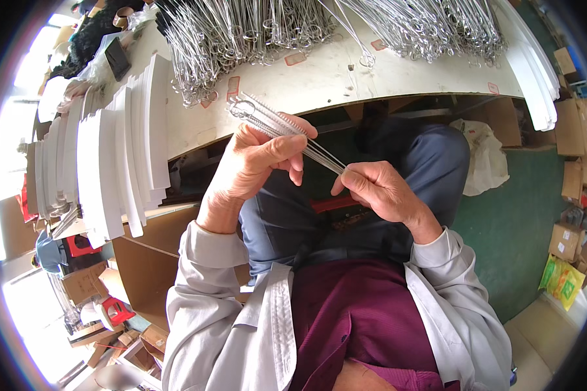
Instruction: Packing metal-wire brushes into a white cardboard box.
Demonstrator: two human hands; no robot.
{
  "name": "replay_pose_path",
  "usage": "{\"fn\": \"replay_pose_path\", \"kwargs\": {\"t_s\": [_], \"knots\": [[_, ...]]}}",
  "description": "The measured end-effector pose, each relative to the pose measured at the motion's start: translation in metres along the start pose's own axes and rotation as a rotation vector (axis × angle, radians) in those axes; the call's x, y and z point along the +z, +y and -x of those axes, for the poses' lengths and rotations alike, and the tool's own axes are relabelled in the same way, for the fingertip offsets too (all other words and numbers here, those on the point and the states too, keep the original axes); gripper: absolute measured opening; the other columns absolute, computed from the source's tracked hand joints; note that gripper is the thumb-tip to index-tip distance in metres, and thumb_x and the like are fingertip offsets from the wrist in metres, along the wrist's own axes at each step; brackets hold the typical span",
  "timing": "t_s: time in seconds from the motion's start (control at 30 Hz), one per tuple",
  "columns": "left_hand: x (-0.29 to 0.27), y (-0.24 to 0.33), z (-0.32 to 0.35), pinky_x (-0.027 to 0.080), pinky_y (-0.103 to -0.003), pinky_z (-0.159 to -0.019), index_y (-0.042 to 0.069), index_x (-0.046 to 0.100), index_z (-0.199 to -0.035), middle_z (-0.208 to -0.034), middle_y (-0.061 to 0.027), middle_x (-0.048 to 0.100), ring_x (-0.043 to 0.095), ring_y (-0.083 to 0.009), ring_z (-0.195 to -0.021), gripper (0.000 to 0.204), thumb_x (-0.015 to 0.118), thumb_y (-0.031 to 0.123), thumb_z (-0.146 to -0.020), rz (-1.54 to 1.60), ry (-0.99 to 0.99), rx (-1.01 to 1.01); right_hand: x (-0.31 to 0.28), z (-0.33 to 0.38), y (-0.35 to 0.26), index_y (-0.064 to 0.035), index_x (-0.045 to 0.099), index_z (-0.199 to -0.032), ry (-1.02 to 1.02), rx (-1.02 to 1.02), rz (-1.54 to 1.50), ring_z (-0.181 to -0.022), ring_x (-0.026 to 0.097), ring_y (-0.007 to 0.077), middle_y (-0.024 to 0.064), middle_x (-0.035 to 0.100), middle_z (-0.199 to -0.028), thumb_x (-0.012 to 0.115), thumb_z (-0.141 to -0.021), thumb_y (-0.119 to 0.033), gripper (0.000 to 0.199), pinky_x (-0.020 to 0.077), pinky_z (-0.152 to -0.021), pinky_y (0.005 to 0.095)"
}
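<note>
A thin bundle of looped metal wire rods [323, 156] slants between my two hands above my lap. My left hand [257, 156] is closed round its upper part, the thumb pressed across the rods. Beyond the left fingers, the upper end fans out with small loops and a ridged, twisted-looking stretch. My right hand [381, 189] pinches the lower end between thumb and fingers, and its grip hides the tips. Large heaps of similar looped wire rods, a left heap [248, 29] and a right heap [430, 29], lie on the pale table [293, 85] in front of me.
Stacked white strips [124, 156] stand along the table's left side; more white strips [531, 72] hang over its right end. Below are an open cardboard box [150, 274] and a white sack [482, 156]. Cartons [567, 241] line the right side.
</note>
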State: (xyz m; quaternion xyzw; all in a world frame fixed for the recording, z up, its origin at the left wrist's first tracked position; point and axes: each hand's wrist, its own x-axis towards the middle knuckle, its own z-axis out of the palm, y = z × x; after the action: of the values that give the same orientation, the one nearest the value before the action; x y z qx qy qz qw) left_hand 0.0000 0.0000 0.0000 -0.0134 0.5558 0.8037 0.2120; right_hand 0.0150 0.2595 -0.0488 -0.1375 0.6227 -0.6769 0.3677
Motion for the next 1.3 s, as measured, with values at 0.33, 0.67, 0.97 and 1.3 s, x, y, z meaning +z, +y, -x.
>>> {"fn": "replay_pose_path", "kwargs": {"t_s": [0.33,0.67,0.97,1.3], "knots": [[0.012,-0.005,-0.003,0.059,-0.03,-0.059,-0.004,0.07,-0.107,-0.073,-0.0071,0.068,0.067,-0.0159,-0.062,0.023,0.073,0.016,-0.096,-0.067,0.114,0.049,0.0,-0.004,0.006,0.0,0.072,-0.099,0.116,-0.09,0.188,-0.059,0.041,0.0062,-0.0031,0.049,-0.065,0.061,-0.108,-0.028,0.031,0.0362,-0.053,0.0266],[0.018,-0.013,-0.004,0.061,-0.029,-0.06,-0.003,0.072,-0.107,-0.075,-0.0071,0.069,0.068,-0.0138,-0.065,0.024,0.075,0.018,-0.096,-0.066,0.14,0.049,0.004,-0.009,0.007,-0.0001,0.071,-0.104,0.264,-0.243,0.274,-0.059,0.054,0.0091,0.0031,0.059,-0.067,0.064,-0.106,-0.025,0.026,0.0444,-0.054,0.0279],[0.023,-0.019,-0.003,0.06,-0.028,-0.061,-0.003,0.073,-0.108,-0.077,-0.0081,0.07,0.069,-0.0145,-0.065,0.026,0.074,0.021,-0.097,-0.054,0.136,0.026,0.008,-0.013,0.01,-0.001,0.073,-0.11,0.299,-0.327,0.273,-0.06,0.054,0.0091,0.004,0.06,-0.067,0.062,-0.107,-0.022,0.023,0.0443,-0.055,0.0277],[0.007,-0.01,0.008,0.059,-0.029,-0.067,-0.006,0.068,-0.116,-0.084,-0.0124,0.072,0.07,-0.018,-0.069,0.034,0.071,0.024,-0.101,-0.179,0.147,0.001,0.003,-0.009,0.011,-0.0003,0.074,-0.108,0.331,-0.33,0.228,-0.059,0.048,0.0061,-0.0008,0.056,-0.066,0.062,-0.107,-0.02,0.023,0.0403,-0.053,0.0249]]}}
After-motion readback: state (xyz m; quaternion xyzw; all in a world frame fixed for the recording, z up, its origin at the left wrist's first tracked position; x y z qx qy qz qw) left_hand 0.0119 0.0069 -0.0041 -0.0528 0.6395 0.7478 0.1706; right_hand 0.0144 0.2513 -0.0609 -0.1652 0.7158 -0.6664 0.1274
